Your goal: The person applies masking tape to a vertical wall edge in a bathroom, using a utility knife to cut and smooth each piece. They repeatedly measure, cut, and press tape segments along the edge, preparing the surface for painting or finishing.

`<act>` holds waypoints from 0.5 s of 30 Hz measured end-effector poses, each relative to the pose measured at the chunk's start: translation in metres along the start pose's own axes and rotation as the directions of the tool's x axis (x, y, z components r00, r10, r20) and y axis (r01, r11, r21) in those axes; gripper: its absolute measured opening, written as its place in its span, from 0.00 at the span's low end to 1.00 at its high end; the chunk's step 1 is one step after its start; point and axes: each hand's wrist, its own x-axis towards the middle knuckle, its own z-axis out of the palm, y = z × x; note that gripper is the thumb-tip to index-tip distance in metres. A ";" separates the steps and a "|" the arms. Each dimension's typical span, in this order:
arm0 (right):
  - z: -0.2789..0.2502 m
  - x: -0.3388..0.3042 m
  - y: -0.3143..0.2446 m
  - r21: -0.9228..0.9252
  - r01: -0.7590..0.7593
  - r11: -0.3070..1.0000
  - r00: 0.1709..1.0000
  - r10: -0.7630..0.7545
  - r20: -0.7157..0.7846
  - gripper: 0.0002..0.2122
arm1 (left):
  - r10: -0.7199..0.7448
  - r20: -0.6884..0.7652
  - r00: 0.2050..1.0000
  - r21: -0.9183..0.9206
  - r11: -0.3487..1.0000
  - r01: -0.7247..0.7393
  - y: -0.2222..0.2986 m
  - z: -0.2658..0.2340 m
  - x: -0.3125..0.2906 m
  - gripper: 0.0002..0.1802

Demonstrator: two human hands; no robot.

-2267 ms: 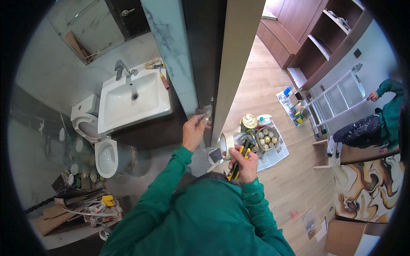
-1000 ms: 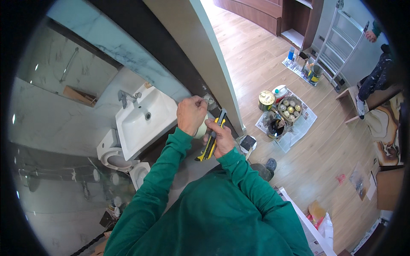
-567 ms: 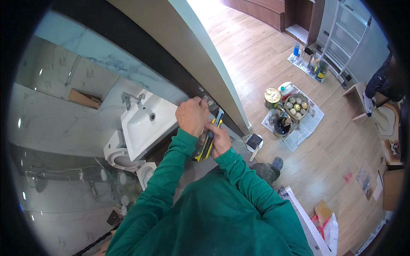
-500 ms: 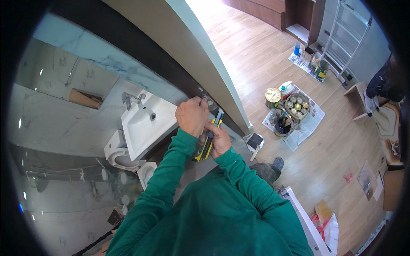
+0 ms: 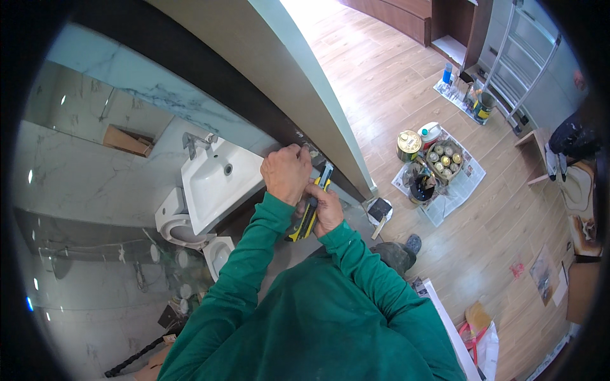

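Wrapped in my right hand (image 5: pixel 328 208) is a yellow and black utility knife (image 5: pixel 308 218), its grey blade end angled up toward the dark door frame (image 5: pixel 254 117). My left hand (image 5: pixel 287 173) presses against that frame, just left of the knife. Its fingers are bent, and their tips are mostly hidden, so I cannot make out what they hold, if anything. A pale, rough patch (image 5: pixel 312 152) shows on the frame beside the left fingertips. The two hands are close together.
A white washbasin (image 5: pixel 213 203) is left of my hands, with a toilet (image 5: pixel 180 225) below. Paint cans (image 5: pixel 408 141) and several small cans stand on newspaper (image 5: pixel 467 181) at right. Farther off are a stepladder (image 5: pixel 518 60) and another person's dark-clothed legs (image 5: pixel 572 136).
Both hands and the knife keep nearly the same place at the frame. The view has shifted slightly. At the far right, the other person's legs have moved a little.
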 end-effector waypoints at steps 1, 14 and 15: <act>0.000 0.000 0.000 0.004 -0.004 1.000 1.000 0.004 0.003 0.13 | -0.007 0.002 1.000 0.004 1.000 0.007 0.000 0.000 0.000 0.19; 0.000 0.000 -0.001 -0.015 -0.019 1.000 1.000 0.019 0.001 0.15 | -0.058 -0.027 0.998 0.019 0.998 0.058 0.003 0.001 0.002 0.20; 0.000 0.000 -0.002 -0.025 -0.013 1.000 1.000 0.013 -0.006 0.15 | -0.058 -0.037 0.998 0.021 0.998 0.059 0.003 0.001 0.002 0.21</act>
